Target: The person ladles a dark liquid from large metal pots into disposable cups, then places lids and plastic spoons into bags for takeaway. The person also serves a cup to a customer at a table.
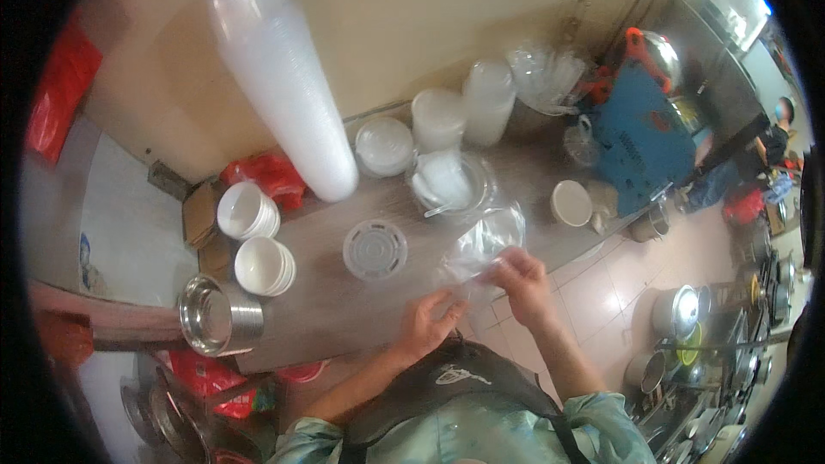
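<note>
Over the near edge of the counter, my right hand (523,280) pinches a clear plastic bag (486,237). My left hand (433,322) is at the bag's lower end, its thumb and fingers curved; whether it grips the film is too blurred to tell. Left of the bag, a round clear plastic lid (375,250) lies flat on the counter (322,316). Behind the bag stands a bag-lined bowl (480,183) holding white packets (443,179) and a small white utensil.
Stacked white bowls (259,264) and steel bowls (222,316) stand left. A tall stack of clear containers (290,90) leans near the wall, beside stacked lids (385,145). A beige cup (572,203) and a blue board (644,135) are right. Pots stand beyond; a person (776,132) is far right.
</note>
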`<state>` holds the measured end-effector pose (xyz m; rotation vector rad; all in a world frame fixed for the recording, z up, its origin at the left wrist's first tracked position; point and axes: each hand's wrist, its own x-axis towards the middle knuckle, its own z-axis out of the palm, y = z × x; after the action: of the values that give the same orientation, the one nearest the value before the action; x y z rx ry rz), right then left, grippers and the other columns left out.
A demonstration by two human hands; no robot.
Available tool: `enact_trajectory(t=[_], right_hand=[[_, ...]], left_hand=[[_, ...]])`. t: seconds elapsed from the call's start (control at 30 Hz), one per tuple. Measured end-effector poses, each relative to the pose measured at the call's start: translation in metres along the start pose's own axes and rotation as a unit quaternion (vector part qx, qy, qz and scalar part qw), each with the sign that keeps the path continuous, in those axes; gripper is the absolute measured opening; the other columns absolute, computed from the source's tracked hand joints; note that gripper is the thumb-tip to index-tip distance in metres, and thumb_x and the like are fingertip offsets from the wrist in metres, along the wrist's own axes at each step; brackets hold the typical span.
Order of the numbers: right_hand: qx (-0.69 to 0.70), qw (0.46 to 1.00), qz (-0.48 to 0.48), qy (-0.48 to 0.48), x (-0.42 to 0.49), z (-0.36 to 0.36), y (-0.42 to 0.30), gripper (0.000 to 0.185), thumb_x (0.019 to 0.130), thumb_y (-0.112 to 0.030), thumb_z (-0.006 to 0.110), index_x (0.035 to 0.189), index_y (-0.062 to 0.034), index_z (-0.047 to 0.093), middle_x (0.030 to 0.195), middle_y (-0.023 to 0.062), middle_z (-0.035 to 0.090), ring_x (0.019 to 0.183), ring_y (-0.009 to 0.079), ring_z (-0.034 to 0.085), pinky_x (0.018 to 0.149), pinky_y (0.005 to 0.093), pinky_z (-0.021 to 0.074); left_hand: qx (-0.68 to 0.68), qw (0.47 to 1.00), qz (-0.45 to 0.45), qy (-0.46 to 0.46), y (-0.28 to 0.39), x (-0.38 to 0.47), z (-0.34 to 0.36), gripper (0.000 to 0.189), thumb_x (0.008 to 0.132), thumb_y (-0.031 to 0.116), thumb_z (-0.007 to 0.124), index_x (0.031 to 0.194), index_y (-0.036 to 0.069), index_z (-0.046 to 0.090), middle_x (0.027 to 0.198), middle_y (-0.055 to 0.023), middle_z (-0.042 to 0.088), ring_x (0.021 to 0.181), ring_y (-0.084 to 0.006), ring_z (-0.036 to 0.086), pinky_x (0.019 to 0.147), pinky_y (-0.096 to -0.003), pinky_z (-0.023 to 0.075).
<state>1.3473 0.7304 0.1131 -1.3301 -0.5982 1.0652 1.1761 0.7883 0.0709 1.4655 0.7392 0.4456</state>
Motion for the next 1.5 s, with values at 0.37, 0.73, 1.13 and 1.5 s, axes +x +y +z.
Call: enact_trajectory(t=[0.37,0.73,1.13,1.5], right_hand=[[-0.016,0.990,0.054,-0.132,0.006,0.043,-0.017,0.020,0.091,-0.022,0.052,0.082,-0.0047,0.052,0.065,-0.0038,0.046,0.053,0.0067,0.041,0.045,0.0224,0.0333],[-0.378,0.694,-0.496,-0.359,-0.012,0.069,-0.070,0.011,0.071,-0.012,0.063,0.082,-0.0075,0.062,0.089,0.0152,0.061,0.074,0.0266,0.062,0.060,0.0376,0.0511],[-0.686,0.576,-0.226,-0.384,0.014,0.033,0.074,0.026,0.079,-0.026,0.059,0.078,-0.0011,0.063,0.093,0.0138,0.061,0.091,0.0297,0.060,0.075,0.0388,0.0501],[-0.174,0.978,0.032,-0.108,0.117,0.081,0.120,0.022,0.089,-0.016,0.053,0.093,0.0048,0.058,0.070,0.0049,0.057,0.062,0.0134,0.055,0.051,0.0267,0.0468]], left_hand=[[-0.187,0.928,0.250,0.202,-0.015,-0.049,-0.087,0.033,0.080,0.015,0.063,0.111,0.004,0.057,0.113,-0.0185,0.057,0.105,-0.0311,0.055,0.097,-0.0395,0.0347],[-0.178,0.978,0.007,0.112,-0.010,-0.014,-0.045,0.044,0.086,0.005,0.053,0.129,0.009,0.041,0.089,-0.0063,0.060,0.077,-0.0118,0.058,0.074,-0.0293,0.0492],[0.392,0.897,-0.032,0.201,-0.057,-0.051,-0.084,0.038,0.077,0.030,0.066,0.109,0.010,0.059,0.080,-0.0150,0.052,0.074,-0.0298,0.058,0.060,-0.0384,0.0472],[0.415,0.867,-0.217,0.171,-0.092,-0.049,-0.088,0.085,0.071,0.033,0.070,0.140,0.023,0.022,0.107,-0.0206,0.044,0.089,-0.0384,0.058,0.071,-0.0487,0.0486]])
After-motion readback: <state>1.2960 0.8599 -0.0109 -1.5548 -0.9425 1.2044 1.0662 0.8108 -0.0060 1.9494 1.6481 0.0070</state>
